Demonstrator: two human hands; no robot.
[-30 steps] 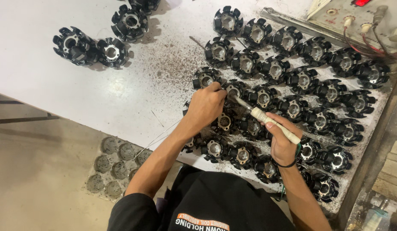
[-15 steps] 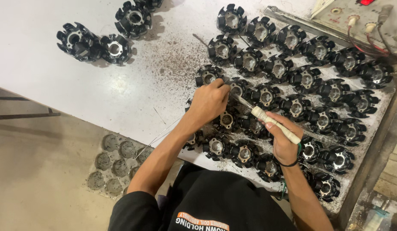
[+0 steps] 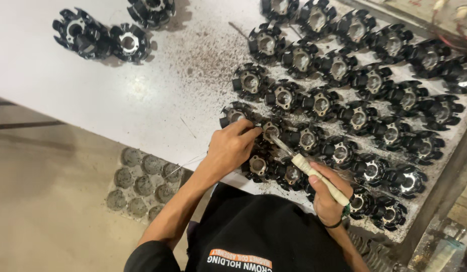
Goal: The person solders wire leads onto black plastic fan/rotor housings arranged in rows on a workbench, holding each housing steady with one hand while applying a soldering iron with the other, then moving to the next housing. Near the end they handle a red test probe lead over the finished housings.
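Several black star-shaped metal parts with silver hubs lie in rows on the white table. My left hand reaches to the near end of the rows, its fingertips pinched on the rim of one black part. In my right hand is a thin tool with a cream handle. Its slim metal shaft points up-left, and the tip sits at that same part, right by my left fingertips.
Three more black parts sit apart at the table's far left. The tabletop between them and the rows is speckled with dark grit. A grey tray of round cups lies on the floor below the table edge. Cables run along the far right edge.
Both hands stay at the same part in the near row, with the tool tip still against it. The view has shifted a little.
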